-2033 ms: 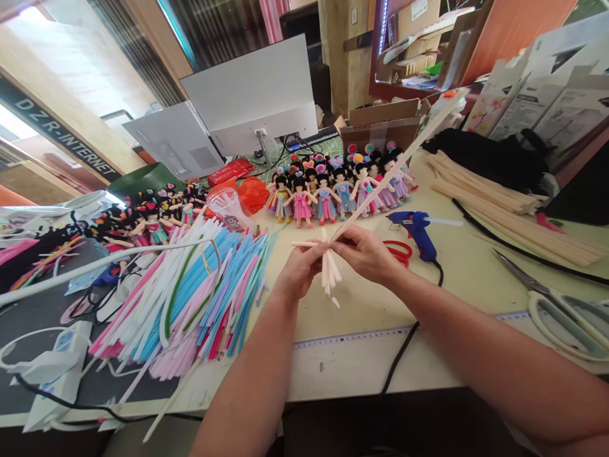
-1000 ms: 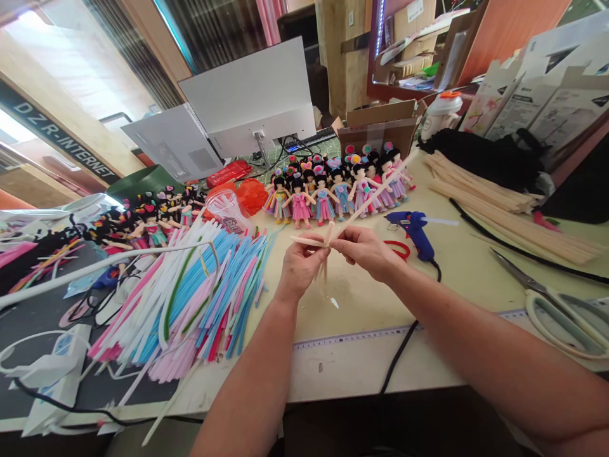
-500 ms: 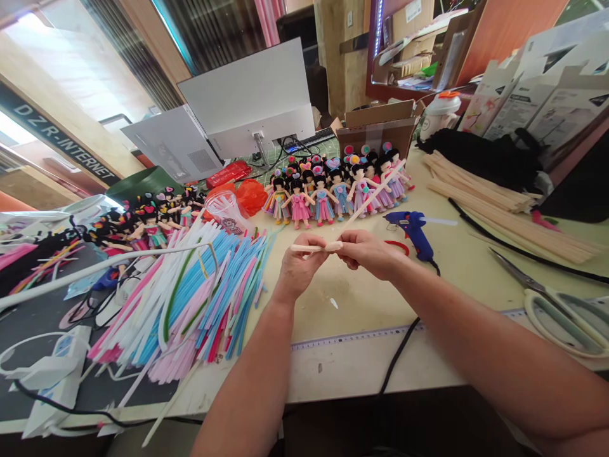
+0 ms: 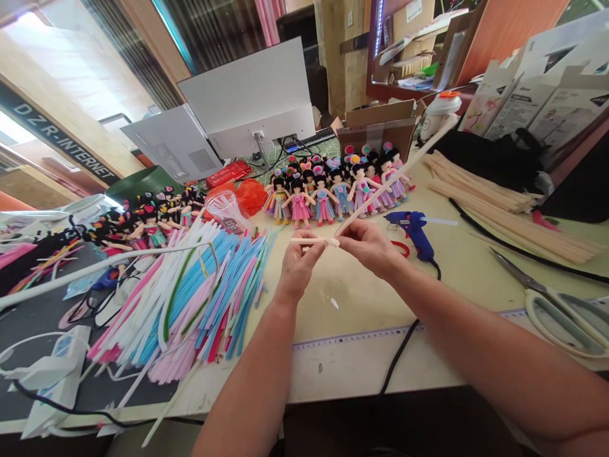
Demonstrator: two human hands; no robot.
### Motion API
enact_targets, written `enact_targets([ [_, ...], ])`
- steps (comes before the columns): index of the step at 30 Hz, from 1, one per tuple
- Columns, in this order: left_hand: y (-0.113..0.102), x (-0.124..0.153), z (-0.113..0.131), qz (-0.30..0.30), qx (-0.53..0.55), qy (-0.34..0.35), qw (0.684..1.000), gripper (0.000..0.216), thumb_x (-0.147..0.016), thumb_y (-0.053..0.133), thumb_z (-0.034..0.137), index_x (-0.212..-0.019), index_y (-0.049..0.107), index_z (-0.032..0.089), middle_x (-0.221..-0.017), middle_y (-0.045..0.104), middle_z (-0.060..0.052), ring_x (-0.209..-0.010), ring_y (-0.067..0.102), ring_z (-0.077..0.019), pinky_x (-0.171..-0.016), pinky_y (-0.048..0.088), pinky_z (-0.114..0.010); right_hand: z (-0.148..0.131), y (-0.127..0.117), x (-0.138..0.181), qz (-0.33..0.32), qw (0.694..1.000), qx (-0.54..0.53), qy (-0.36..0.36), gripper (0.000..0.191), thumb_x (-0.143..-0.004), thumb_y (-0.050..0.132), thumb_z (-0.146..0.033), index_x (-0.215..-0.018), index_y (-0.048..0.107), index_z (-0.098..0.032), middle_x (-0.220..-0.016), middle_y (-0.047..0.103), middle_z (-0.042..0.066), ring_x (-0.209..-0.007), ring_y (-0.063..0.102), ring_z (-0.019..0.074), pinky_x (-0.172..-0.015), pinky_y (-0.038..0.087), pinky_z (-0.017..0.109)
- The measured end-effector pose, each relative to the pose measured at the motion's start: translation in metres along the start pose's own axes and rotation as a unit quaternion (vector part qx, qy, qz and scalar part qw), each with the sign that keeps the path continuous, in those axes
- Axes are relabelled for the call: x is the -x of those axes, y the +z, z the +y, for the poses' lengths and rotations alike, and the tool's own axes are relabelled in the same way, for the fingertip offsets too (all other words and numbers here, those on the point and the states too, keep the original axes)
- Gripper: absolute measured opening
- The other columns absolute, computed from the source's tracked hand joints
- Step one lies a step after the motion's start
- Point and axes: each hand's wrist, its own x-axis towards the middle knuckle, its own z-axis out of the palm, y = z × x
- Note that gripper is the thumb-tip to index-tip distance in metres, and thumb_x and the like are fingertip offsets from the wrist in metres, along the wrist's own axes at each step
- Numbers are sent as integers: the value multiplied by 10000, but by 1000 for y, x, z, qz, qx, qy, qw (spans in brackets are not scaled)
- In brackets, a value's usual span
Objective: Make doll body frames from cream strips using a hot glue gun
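Note:
A cream pipe cleaner (image 4: 397,172) is held between my two hands above the table. Its left part is doubled into a small thick bundle, pinched by the thumb and fingers of my left hand (image 4: 299,259). Close beside it, my right hand (image 4: 366,246) is closed on the pipe cleaner where it bends, and the long free end rises to the upper right. The two hands almost meet at the coiled end. Just beyond them stand rows of small pipe-cleaner dolls (image 4: 322,202) in pastel dresses.
Right of my hands lie a blue glue gun (image 4: 415,233), cream pipe cleaners (image 4: 514,216) and large scissors (image 4: 547,295). Coloured pipe cleaners (image 4: 209,285) pile up on the left, by a plastic cup (image 4: 228,212). A ruler (image 4: 352,337) runs along the front edge. A monitor (image 4: 252,95) stands behind.
The free end of the pipe cleaner has swung right and now reaches farther out, near the white bottle. My right hand has shifted slightly up; my left hand keeps its pinch.

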Motion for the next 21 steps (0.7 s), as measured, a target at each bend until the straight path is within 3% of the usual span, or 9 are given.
enact_targets([
  [4, 2, 0, -4, -40, 22, -73, 996, 478, -767, 546, 629, -613, 573, 177, -665, 556, -15, -667, 494, -132, -634, 369, -275, 1, 1, 3, -2, 993, 74, -92, 101, -740, 590, -277, -739, 571, -177, -687, 588, 6, -634, 520, 131, -585, 386, 265],
  [8, 2, -1, -4, -70, 52, -120, 989, 406, -713, 630, 567, -616, 553, 180, -627, 529, 11, -625, 473, -111, -598, 348, -250, -1, 3, 6, -16, 974, 160, -160, 62, -776, 569, -215, -729, 590, -181, -708, 600, 22, -668, 550, 148, -607, 399, 270],
  [13, -1, -4, -4, -68, 84, -142, 984, 295, -646, 719, 427, -669, 568, 175, -618, 511, 39, -573, 432, -79, -571, 334, -226, -1, 3, 6, -25, 972, 184, -142, 82, -797, 571, -235, -775, 632, -184, -738, 634, 38, -705, 564, 172, -626, 414, 285],
  [21, -6, -5, -2, -66, 108, -145, 981, 321, -575, 789, 372, -708, 579, 169, -676, 534, 31, -624, 473, -88, -594, 370, -235, 8, 4, 2, -29, 983, 156, -92, 152, -811, 564, -299, -798, 647, -172, -762, 660, 47, -709, 568, 170, -639, 422, 295],
])
